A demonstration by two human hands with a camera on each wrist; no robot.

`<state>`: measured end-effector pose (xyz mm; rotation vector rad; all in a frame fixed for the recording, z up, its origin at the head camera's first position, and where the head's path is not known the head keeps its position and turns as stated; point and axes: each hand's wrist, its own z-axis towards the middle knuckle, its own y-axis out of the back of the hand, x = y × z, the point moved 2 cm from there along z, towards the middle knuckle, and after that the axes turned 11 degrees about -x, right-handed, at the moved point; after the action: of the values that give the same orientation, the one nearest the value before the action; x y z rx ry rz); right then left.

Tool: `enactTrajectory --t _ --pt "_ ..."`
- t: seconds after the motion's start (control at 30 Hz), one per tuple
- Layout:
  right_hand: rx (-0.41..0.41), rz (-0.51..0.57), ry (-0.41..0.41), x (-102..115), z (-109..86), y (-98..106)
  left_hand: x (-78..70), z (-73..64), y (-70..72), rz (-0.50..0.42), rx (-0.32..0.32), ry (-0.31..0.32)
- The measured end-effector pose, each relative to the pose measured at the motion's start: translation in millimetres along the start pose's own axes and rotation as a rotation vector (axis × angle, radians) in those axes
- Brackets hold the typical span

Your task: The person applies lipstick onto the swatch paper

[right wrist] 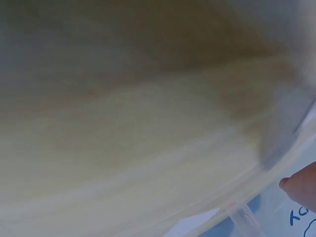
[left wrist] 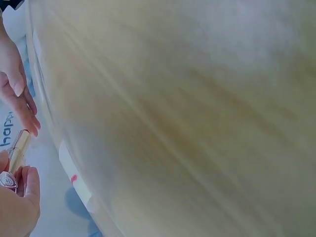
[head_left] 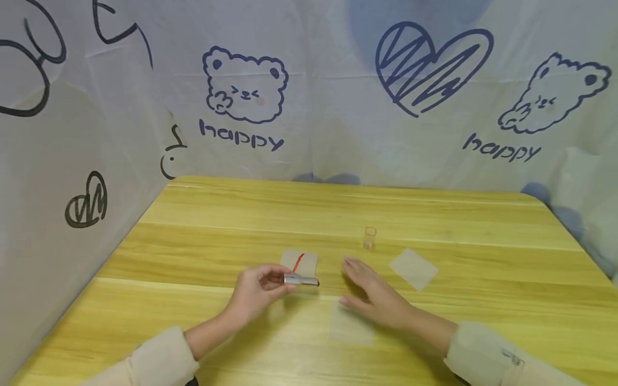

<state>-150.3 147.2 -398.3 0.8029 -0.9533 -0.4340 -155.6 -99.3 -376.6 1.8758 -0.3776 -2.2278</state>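
My left hand pinches a lipstick by its silver base, its red tip pointing right. In the left wrist view the lipstick shows a gold tube. Just behind that hand lies a paper square with a red stroke across it. To the right, my right hand hovers over the table with fingers extended and nothing in its grasp. Below its thumb is a second pale square, partly covered by the hand. The right wrist view catches only a fingertip.
A small clear cap stands behind the right hand. Another blank paper square lies to the right, turned like a diamond. The wooden table meets a white cloth with drawn bears and hearts at the back.
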Motion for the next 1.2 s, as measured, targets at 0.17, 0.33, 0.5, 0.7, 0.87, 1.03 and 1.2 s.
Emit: enactTrajectory --t 0.17,0.33,0.5,0.7,0.87,1.03,1.2 --pt "0.009 -0.04 0.004 -2.3 -13.9 1.4 -1.0 -4.2 -4.2 -0.007 0.024 -0.013" --pt "0.006 -0.054 -0.009 -4.2 -24.6 3.0 -2.0 -5.2 -9.5 -0.021 0.039 -0.01" --pt "0.017 -0.067 -0.01 -5.8 -34.1 4.3 -2.5 -7.3 -14.8 -0.041 0.039 0.005" --pt "0.03 -0.078 -0.02 -9.0 -44.2 5.8 -1.4 -12.0 -21.3 -0.066 0.041 0.04" --pt "0.036 -0.092 -0.019 -9.8 -49.6 8.9 -2.3 -14.4 -25.3 -0.07 0.043 0.03" --pt "0.041 -0.084 -0.011 -11.3 -56.3 8.7 -2.8 -17.3 -29.3 -0.086 0.054 0.025" --pt "0.024 -0.077 0.028 -12.5 -60.4 6.2 -3.3 -20.5 -32.7 -0.088 0.062 0.028"
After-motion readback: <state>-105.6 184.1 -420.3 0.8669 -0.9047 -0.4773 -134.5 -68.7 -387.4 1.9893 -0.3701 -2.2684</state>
